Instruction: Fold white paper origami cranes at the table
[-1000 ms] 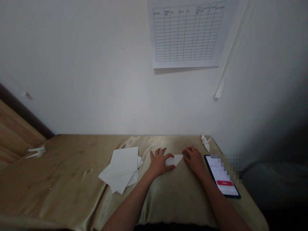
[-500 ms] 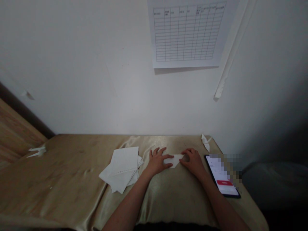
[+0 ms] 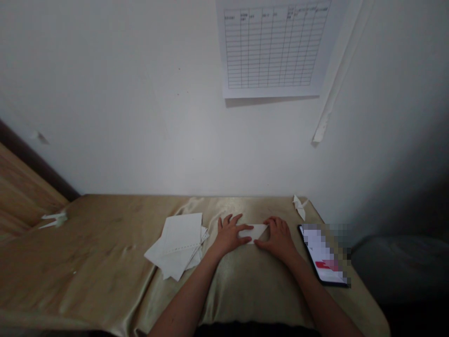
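A small piece of folded white paper (image 3: 257,230) lies on the cloth between my two hands. My left hand (image 3: 228,238) rests flat at its left end with fingers spread; the index finger and thumb touch the paper. At the right end, my right hand (image 3: 278,235) has its fingers bent over the paper, with the thumb at the near edge and the index finger at the far edge. Part of that end is hidden under the hand. Left of my left hand is a loose stack of white paper sheets (image 3: 182,234), fanned at different angles.
A phone (image 3: 324,255) with a lit screen lies right of my right hand. Behind it sits a folded paper piece (image 3: 299,208), and another white piece (image 3: 53,219) is at the far left. A satiny gold cloth (image 3: 98,252) covers the table against the wall.
My right thumb has moved left along the paper's near edge. The paper's slanted right corner now looks folded in, more rectangular. My left hand stays in place.
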A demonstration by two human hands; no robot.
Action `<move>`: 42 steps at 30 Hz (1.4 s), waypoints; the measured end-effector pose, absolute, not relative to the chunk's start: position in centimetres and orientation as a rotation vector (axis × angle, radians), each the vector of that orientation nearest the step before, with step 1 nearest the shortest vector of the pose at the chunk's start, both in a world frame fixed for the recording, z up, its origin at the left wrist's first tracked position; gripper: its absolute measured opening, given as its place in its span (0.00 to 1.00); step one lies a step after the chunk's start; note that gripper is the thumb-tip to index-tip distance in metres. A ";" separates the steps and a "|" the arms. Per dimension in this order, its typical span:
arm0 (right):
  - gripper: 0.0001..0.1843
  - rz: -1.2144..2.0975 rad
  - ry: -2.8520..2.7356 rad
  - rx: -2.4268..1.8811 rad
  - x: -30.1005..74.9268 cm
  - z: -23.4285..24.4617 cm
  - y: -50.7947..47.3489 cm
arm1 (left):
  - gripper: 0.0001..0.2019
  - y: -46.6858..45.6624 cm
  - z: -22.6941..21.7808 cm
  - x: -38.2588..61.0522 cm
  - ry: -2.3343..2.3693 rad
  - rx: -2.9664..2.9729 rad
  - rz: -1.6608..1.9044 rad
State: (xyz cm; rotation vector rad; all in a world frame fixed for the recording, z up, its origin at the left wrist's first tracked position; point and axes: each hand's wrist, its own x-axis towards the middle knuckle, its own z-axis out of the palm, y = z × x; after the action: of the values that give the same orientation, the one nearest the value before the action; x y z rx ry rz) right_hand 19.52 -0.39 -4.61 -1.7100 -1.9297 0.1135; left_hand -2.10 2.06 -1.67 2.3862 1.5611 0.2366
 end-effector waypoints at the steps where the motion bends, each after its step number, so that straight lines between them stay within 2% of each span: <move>1: 0.33 0.111 -1.934 -1.708 19.5 -4.6 -0.5 | 0.23 2.1 -1.7 -2.1 1.561 2.387 0.241; 8: 0.35 0.121 -1.974 -1.701 19.7 -4.5 -0.7 | 0.23 2.2 -2.1 -2.1 1.559 2.393 0.263; 18: 0.33 0.159 -1.958 -1.708 20.1 -4.7 -0.4 | 0.23 2.3 -2.2 -2.2 1.549 2.394 0.273; 34: 0.12 0.181 -1.967 -1.699 21.3 -4.2 0.9 | 0.23 2.4 -2.2 -2.1 1.533 2.373 0.310; 42: 0.09 0.172 -1.942 -1.751 21.5 -3.9 1.5 | 0.23 2.5 -2.2 -2.1 1.525 2.366 0.294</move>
State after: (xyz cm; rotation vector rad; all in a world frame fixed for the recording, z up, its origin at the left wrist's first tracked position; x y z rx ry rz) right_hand 21.47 1.48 -3.93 -1.7512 -1.9421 0.1724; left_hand -2.08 2.49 -2.16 2.3663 1.5251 0.2938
